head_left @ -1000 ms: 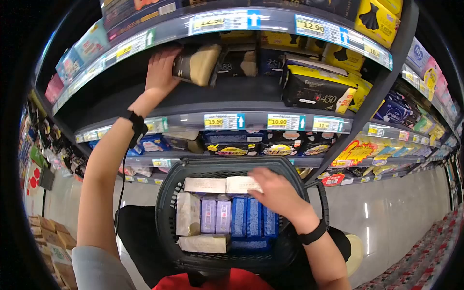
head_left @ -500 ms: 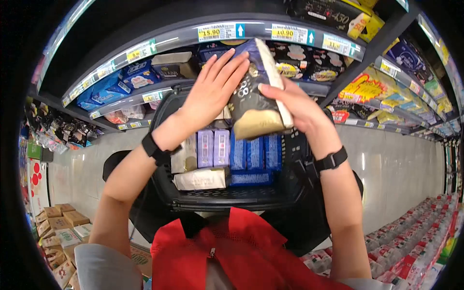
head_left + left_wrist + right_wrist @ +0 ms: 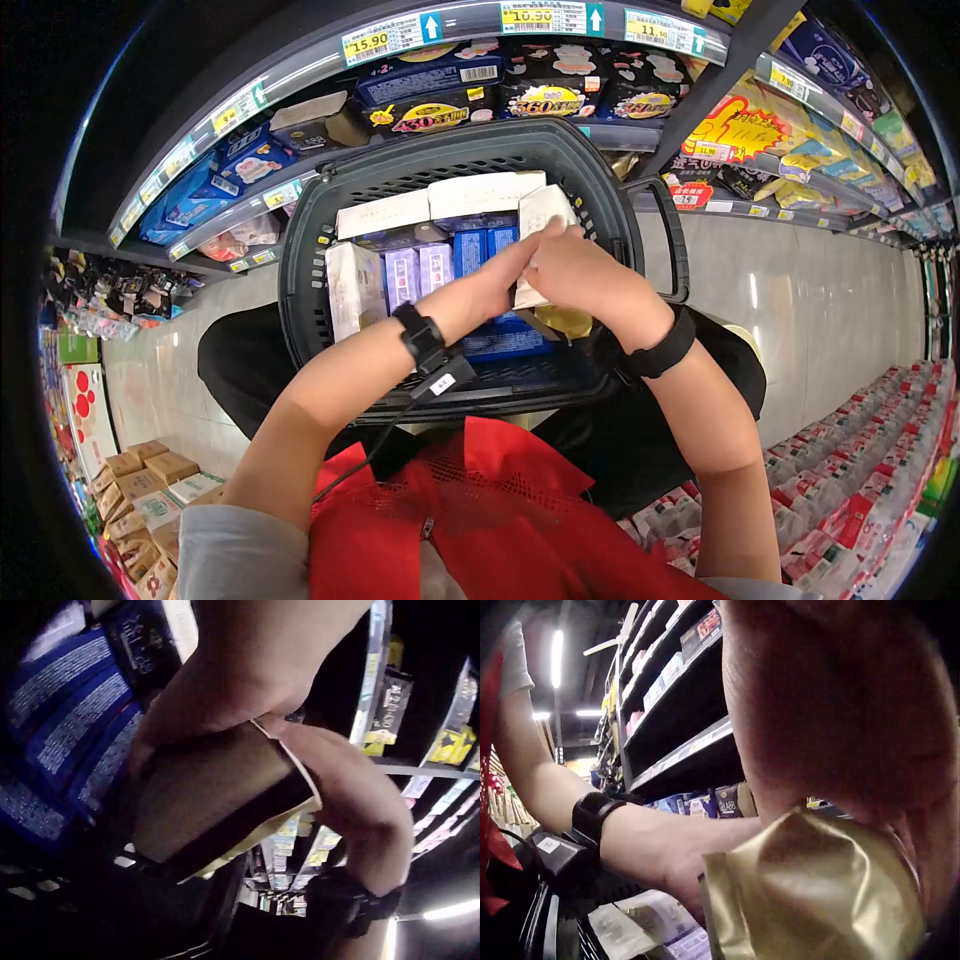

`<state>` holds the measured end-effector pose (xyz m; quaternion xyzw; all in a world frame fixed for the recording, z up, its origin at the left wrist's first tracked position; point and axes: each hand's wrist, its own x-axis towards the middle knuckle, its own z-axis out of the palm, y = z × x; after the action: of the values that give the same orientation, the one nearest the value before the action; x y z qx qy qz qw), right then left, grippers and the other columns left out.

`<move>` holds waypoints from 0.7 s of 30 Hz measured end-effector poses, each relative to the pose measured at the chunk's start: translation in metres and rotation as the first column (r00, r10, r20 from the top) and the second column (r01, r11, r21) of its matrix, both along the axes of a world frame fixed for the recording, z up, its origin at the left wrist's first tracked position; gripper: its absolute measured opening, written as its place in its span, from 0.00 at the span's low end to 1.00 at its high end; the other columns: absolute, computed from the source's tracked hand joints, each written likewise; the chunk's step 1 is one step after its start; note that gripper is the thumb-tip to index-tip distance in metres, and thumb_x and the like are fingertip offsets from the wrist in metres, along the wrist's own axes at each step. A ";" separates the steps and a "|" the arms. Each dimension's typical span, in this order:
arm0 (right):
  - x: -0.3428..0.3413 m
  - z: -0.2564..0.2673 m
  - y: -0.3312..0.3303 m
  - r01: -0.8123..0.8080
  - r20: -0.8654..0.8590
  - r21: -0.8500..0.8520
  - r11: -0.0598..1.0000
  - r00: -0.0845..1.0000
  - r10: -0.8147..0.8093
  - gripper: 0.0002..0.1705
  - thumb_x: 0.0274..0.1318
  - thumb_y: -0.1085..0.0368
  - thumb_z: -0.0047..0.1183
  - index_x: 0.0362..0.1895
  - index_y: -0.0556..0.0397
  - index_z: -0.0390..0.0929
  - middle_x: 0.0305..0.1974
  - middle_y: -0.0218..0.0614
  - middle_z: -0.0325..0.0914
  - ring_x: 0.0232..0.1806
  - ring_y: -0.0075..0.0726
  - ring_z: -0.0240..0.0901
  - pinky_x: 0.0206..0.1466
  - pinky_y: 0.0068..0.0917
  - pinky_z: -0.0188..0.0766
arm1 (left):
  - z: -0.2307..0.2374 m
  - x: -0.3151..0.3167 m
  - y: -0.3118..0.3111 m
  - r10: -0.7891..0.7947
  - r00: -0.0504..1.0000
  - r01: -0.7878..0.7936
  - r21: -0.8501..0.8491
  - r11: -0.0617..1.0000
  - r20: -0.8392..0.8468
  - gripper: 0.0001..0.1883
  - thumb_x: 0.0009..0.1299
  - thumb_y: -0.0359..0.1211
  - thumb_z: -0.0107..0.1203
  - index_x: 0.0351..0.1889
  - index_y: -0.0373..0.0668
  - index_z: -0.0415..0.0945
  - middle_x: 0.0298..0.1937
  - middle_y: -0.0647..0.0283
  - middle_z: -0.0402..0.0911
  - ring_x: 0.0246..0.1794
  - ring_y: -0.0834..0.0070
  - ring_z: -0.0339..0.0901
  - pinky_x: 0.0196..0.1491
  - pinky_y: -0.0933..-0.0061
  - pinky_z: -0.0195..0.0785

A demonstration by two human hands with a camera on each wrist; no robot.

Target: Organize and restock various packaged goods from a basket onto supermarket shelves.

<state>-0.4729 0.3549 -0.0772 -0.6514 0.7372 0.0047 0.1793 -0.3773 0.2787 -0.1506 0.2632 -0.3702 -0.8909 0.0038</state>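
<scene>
A black plastic shopping basket (image 3: 300,285) sits at the person's lap. At its right side, a sanitary pad pack (image 3: 545,205) stands on edge, its white side up and gold end (image 3: 817,892) toward the person. My left hand (image 3: 500,285) grips its left side; in the left wrist view, the fingers (image 3: 142,754) curl round it. My right hand (image 3: 580,270) holds the pack from above and the right, close against the left hand. Purple packs (image 3: 436,268), blue packs (image 3: 505,345) and white-sided packs (image 3: 355,280) fill the basket beside it.
Shelves with price labels (image 3: 545,18) and dark packs (image 3: 550,80) rise just beyond the basket. The basket's handle (image 3: 675,240) lies out to the right. Cardboard boxes (image 3: 165,467) stand on the floor at left, wrapped bottles (image 3: 820,480) at right.
The left hand took the pack off the shelf and brought it down toward the basket, where the right hand joined it. The pack has since moved down into the basket's right side.
</scene>
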 end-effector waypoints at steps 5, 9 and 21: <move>0.007 -0.019 0.000 -0.094 0.122 0.235 0.967 0.990 0.066 0.30 0.50 0.63 0.51 0.54 0.74 0.66 0.49 0.65 0.71 0.50 0.61 0.72 0.53 0.47 0.67 | -0.040 -0.010 0.026 -0.017 0.999 0.034 -0.742 0.670 0.030 0.25 0.73 0.46 0.41 0.63 0.45 0.61 0.57 0.58 0.72 0.56 0.70 0.70 0.57 0.67 0.63; 0.025 0.019 0.001 -0.069 0.017 0.251 0.966 0.998 0.067 0.20 0.47 0.66 0.52 0.47 0.55 0.80 0.48 0.47 0.77 0.48 0.48 0.75 0.57 0.55 0.60 | -0.054 -0.007 0.030 -0.019 0.998 0.063 -0.732 0.679 0.068 0.24 0.73 0.45 0.40 0.62 0.44 0.63 0.55 0.57 0.73 0.54 0.69 0.71 0.56 0.67 0.64; -0.012 -0.005 -0.005 -0.144 0.063 0.020 0.989 0.988 0.143 0.17 0.57 0.59 0.42 0.34 0.60 0.77 0.32 0.51 0.78 0.34 0.55 0.76 0.39 0.46 0.72 | -0.072 -0.007 0.019 -0.093 0.987 0.160 -0.703 0.693 0.133 0.21 0.73 0.44 0.39 0.57 0.41 0.68 0.51 0.54 0.76 0.51 0.64 0.73 0.54 0.64 0.65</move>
<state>-0.4852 0.3495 -0.0821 -0.7003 0.6825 0.0064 0.2091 -0.3839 0.2973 -0.2230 0.2535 -0.7021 -0.6648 0.0277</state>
